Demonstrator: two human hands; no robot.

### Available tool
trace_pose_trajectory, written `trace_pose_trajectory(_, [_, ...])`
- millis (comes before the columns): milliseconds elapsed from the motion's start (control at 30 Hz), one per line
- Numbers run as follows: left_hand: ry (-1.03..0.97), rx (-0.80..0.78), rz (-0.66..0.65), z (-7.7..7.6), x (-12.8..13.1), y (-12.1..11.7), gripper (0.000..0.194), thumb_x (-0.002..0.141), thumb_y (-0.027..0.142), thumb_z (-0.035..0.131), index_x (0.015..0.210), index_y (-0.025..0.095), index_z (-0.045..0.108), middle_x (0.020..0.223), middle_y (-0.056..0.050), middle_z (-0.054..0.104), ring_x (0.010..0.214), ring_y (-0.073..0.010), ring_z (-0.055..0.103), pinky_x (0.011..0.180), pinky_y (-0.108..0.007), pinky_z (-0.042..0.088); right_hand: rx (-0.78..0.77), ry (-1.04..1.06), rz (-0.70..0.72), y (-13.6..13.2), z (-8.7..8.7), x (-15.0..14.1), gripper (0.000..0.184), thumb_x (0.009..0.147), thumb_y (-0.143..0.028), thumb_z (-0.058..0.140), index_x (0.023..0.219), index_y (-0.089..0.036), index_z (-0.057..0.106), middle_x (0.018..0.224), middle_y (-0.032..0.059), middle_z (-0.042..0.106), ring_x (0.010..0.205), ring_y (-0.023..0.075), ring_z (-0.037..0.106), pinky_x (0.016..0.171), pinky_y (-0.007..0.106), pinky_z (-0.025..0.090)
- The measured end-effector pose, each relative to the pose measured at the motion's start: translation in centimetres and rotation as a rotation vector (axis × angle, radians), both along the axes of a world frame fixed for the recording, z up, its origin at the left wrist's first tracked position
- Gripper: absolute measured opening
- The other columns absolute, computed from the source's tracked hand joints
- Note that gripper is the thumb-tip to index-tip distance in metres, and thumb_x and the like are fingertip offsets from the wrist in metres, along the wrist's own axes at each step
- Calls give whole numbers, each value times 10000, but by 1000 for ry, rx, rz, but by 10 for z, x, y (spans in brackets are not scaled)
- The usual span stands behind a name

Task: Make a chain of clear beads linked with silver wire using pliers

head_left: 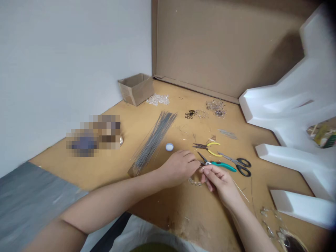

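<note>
Tan tabletop (157, 206) is occupied; left hand (181, 166) is curled, contents cannot be told; right hand (219, 181) is pinched narrow, contents likewise; teal-handled pliers (223, 166) are laid beyond; clear bead strand (194, 182) is seen between, below left, aligned sideways toward right.

The counter (110, 171) is looking wood-like and smooth, scuffed toward six o'clock. At five, the clear beads (195, 183) are shining glossy and glassy. At seven, the wires (154, 141) are showing dull grey metal. Toward eleven, the box (141, 92) is appearing matt cardboard, as is the panel (225, 45) at one. At three, the white foam (286, 108) is looking matt; at four, the scissors (237, 161) are mixing metal with black plastic.
</note>
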State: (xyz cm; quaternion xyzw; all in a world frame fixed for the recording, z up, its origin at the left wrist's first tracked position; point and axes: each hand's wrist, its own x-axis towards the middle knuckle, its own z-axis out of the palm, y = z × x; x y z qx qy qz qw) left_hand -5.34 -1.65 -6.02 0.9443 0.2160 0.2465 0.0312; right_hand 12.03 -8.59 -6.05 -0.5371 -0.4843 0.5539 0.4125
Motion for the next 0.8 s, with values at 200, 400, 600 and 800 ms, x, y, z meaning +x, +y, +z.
trace_pose_trajectory(200, [3,30,18,-4,-1,-4,198,867,192,381,788,146,557,765,-51,557,712,-164,473,666,-300,378,13,-89,-2,-2,5,-3,233,819,-386,523,835,-166,598,612,6,609,409,65,398,424,219,285])
trace_pose_trajectory(400, [-30,-32,33,-4,2,-9,220,864,217,383,744,142,551,743,-52,565,673,-149,480,641,-290,383,20,-137,32,-4,10,-4,248,813,-404,522,788,-165,583,600,7,595,414,70,398,417,218,293])
trace_pose_trajectory(600, [-167,-328,9,9,3,-5,239,864,213,379,772,140,588,768,-66,599,735,-150,514,683,-281,401,45,-103,3,-2,9,-3,230,814,-390,534,806,-169,595,621,4,598,427,66,411,427,217,297])
trace_pose_trajectory(800, [-470,-1285,-2,6,1,7,225,769,327,563,875,130,585,769,-32,607,701,-114,544,678,-241,424,66,35,-102,1,4,8,198,813,-364,553,861,-190,632,764,31,630,541,89,489,489,225,370])
